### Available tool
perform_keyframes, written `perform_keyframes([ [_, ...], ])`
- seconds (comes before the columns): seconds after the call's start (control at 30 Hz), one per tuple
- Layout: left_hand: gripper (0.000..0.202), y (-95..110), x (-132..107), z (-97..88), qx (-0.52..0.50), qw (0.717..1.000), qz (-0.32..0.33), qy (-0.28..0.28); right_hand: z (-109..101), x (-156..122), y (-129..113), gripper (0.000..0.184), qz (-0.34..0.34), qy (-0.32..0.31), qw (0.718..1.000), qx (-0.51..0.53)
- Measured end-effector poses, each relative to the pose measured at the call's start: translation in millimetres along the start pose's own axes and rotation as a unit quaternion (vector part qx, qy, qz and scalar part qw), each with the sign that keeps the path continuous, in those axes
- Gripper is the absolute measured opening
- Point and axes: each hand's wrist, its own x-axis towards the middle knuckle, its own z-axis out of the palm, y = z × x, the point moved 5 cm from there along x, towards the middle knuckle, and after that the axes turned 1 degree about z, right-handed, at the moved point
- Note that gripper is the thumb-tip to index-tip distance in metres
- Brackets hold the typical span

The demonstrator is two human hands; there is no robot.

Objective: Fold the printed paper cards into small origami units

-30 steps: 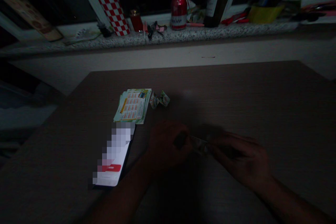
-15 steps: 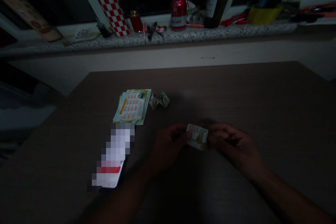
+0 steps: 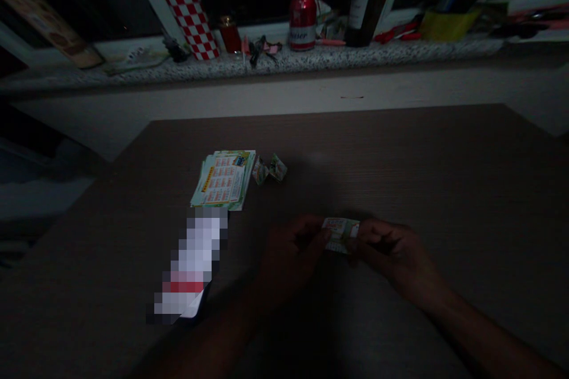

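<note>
In dim light, my left hand [image 3: 291, 254] and my right hand [image 3: 393, 254] pinch a small green-and-white printed card [image 3: 340, 233] between their fingertips, just above the brown wooden table [image 3: 400, 154]. The card is held by both side edges and lies nearly flat. A stack of similar printed cards [image 3: 224, 179] rests on the table to the upper left of my hands. Beside that stack lies a small folded paper piece [image 3: 269, 169]. A white and red flat object [image 3: 191, 272], partly pixelated, lies left of my left hand.
Behind the table runs a speckled stone ledge [image 3: 311, 59]. On it stand a red can [image 3: 303, 21], a dark bottle [image 3: 367, 3], a red-and-white checkered cone [image 3: 193, 23], a small red jar [image 3: 230, 34] and assorted clutter.
The card came up from between my blurred hands into plain view, then tilted flatter and lower. My hands shifted slightly away from me. The white and red object slid a little toward me.
</note>
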Motion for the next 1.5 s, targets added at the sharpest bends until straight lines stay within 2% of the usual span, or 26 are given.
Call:
perform_keyframes([
  [0.13,0.011,0,1,0.4,0.008,1.0,0.003,-0.014,0,-1,0,0.025,0.001,0.007,1.0,0.008],
  [0.27,0.012,-4,0,3.2,-0.046,0.998,-0.026,-0.033,1,-1,1,0.024,0.012,-0.002,1.0,0.022],
  [0.4,0.012,-7,1,5.2,-0.093,0.993,-0.05,-0.053,1,-1,1,0.021,0.023,0.017,0.999,0.035],
  [0.47,0.012,-8,1,4.9,-0.133,0.987,-0.068,-0.058,2,-1,1,0.02,0.018,0.002,0.999,0.043],
  [0.57,0.014,-11,4,3.5,-0.197,0.973,-0.097,-0.07,-2,-2,0,0.01,-0.009,-0.005,0.998,0.065],
  [0.63,0.017,-13,5,1.9,-0.227,0.964,-0.115,-0.077,-7,-2,-1,0.021,-0.043,0.006,0.997,0.064],
  [0.67,0.019,-15,6,1.0,-0.237,0.96,-0.125,-0.078,-8,-2,-2,0.023,-0.058,0.004,0.997,0.052],
  [0.8,0.028,-20,6,-1.7,-0.255,0.952,-0.151,-0.075,-9,-2,-7,0.012,-0.101,-0.023,0.994,-0.037],
  [1.0,0.034,-11,6,-6.2,-0.268,0.957,-0.088,-0.063,-15,-2,-8,0.014,-0.107,0.022,0.993,-0.036],
  [1.13,0.023,-6,4,-8.2,-0.237,0.968,-0.039,-0.075,-20,-1,-5,0.015,-0.104,0.034,0.994,-0.016],
  [1.3,0.016,-8,4,-11.0,-0.147,0.987,-0.034,-0.059,-21,-3,-6,0.011,-0.113,0.053,0.992,-0.037],
  [1.5,0.006,-1,5,-12.9,-0.108,0.993,0.037,-0.028,-17,-6,-13,0.009,-0.148,0.083,0.984,-0.048],
])
